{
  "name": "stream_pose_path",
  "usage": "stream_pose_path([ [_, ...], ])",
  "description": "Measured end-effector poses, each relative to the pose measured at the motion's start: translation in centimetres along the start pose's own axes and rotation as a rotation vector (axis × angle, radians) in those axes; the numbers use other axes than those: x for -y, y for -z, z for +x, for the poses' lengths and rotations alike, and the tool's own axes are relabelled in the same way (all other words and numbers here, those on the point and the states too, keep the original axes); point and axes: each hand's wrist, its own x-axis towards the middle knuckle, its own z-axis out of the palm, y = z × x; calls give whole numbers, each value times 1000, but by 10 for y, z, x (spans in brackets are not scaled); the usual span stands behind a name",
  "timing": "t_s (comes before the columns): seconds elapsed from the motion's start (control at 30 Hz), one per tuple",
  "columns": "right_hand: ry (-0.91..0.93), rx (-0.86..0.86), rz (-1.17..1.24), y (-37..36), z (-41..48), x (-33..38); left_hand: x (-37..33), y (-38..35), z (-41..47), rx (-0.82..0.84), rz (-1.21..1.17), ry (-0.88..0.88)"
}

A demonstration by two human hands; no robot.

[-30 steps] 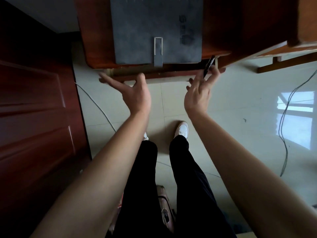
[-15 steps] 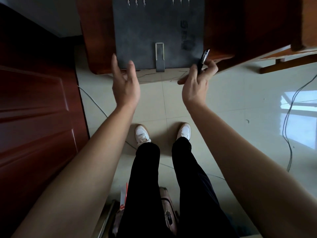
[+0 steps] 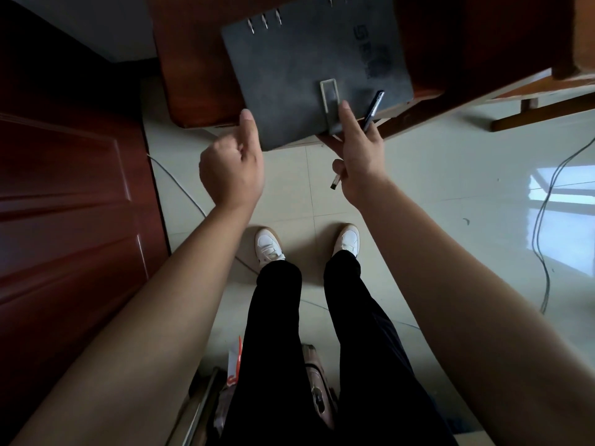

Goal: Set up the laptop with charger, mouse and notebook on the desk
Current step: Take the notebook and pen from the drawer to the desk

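Head: notebook (image 3: 306, 75) dark grey, ring-bound, strap over front edge.

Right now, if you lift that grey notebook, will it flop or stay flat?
Probably stays flat: the notebook sticks out past the desk edge without sagging, held only at its near edge by the left hand and right hand. Its metal rings suggest some weight. The matte cover likely isn't slippery.
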Motion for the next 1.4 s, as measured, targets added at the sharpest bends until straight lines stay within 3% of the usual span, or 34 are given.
stream_pose_path([
  [0.17,-25,41,128,1,-10,1,-6,10,-13,40,104,-134],
  [0.37,92,69,-92,25,-47,11,-25,43,2,-10,-50,-141],
  [0.6,374,265,-327,29,-137,81,-96,131,43,271,72,-158],
  [0.8,515,372,-276,22,-220,165,-163,201,58,408,-236,-201],
  [0.93,573,317,-166,37,-264,214,-231,228,48,375,-318,-373],
  [1.03,659,153,-113,63,-288,243,-287,233,29,394,-397,-459],
  [1.17,749,-50,-2,122,-309,274,-361,223,-15,457,-520,-498],
  [1.4,908,-196,130,265,-335,307,-481,170,-135,601,-612,-592],
])
